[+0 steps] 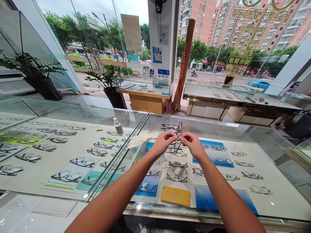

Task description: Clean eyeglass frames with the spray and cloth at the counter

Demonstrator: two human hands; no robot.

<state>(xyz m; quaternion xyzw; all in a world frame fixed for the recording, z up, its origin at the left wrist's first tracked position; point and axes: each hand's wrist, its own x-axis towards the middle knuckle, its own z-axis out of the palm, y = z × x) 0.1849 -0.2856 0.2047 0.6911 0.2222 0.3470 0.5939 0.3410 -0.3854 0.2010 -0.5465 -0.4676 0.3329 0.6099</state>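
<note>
Above the glass display counter [218, 129], my left hand [167, 140] and my right hand [191, 142] meet with fingers pinched on a pair of eyeglasses [180, 127]. The glasses are turned on edge, one lens above the fingers and the other below. Just behind my left hand, more dark-framed eyeglasses [166, 126] sit on the counter top. A cream cloth [142, 139] lies crumpled left of my left hand. Farther left stands a small white bottle [118, 127] with a grey label.
Under the glass lie several rows of eyeglasses [177, 178], blue cards [213, 197] and a yellow glasses case [175, 196]. A second display case [48, 191] adjoins on the left. Beyond the counter are potted plants [116, 95], a wooden post [183, 64] and windows onto a street.
</note>
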